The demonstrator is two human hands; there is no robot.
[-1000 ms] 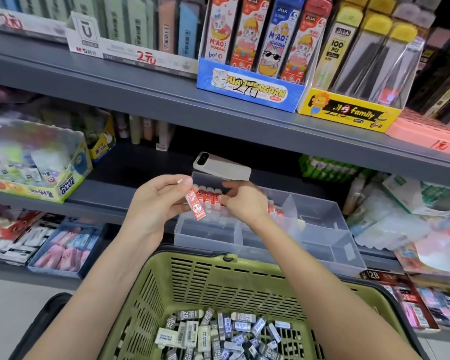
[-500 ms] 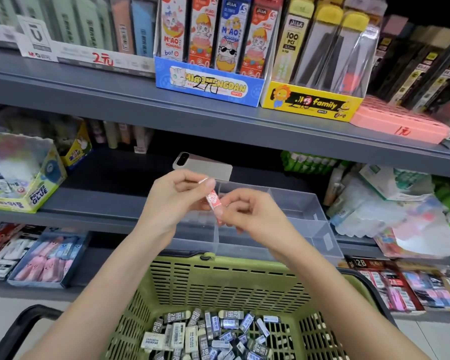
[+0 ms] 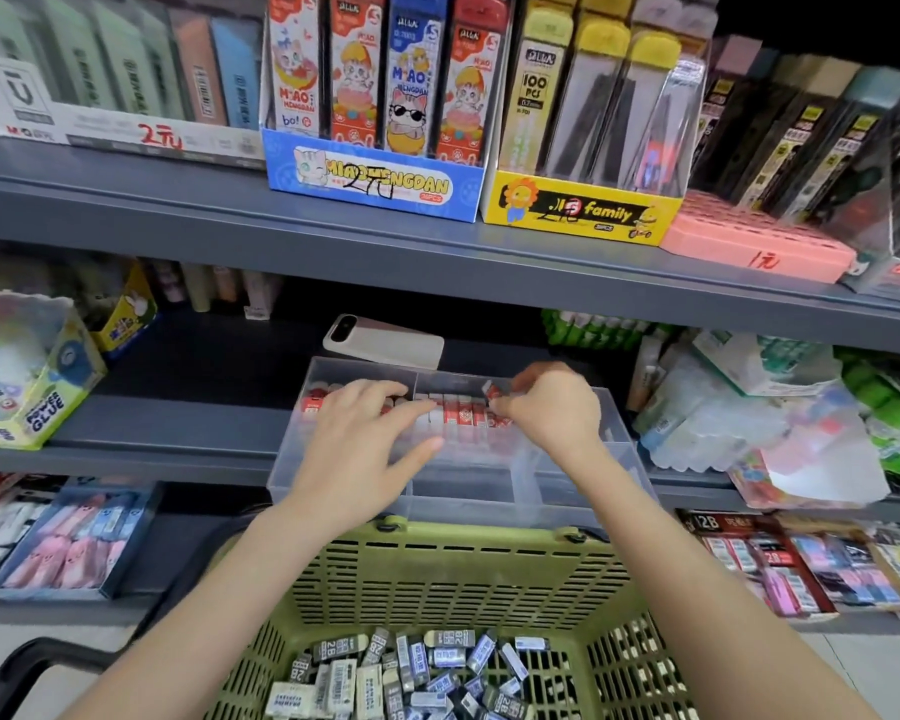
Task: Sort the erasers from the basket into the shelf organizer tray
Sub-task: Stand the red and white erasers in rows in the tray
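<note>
A clear plastic organizer tray (image 3: pixel 494 504) stands on the middle shelf. Red-and-white erasers (image 3: pixel 458 410) stand in a row in its back compartments. My right hand (image 3: pixel 546 407) pinches a red-and-white eraser (image 3: pixel 492 391) at the right end of that row. My left hand (image 3: pixel 365 444) hovers over the tray's left side, fingers spread, its fingertips touching the row. Below, a green basket (image 3: pixel 453 574) holds several grey, white and blue erasers (image 3: pixel 411 672).
A phone (image 3: pixel 385 345) lies behind the tray. A glue box (image 3: pixel 27 376) sits on the shelf at left, plastic-wrapped packs (image 3: pixel 739 423) at right. Boxes of pencil leads (image 3: pixel 583 127) fill the upper shelf. Trays of erasers (image 3: pixel 68 543) line the lower shelf.
The red eraser passed from my left hand to my right. Both hands moved forward over the tray, and the right hand now sets the eraser at the row's right end.
</note>
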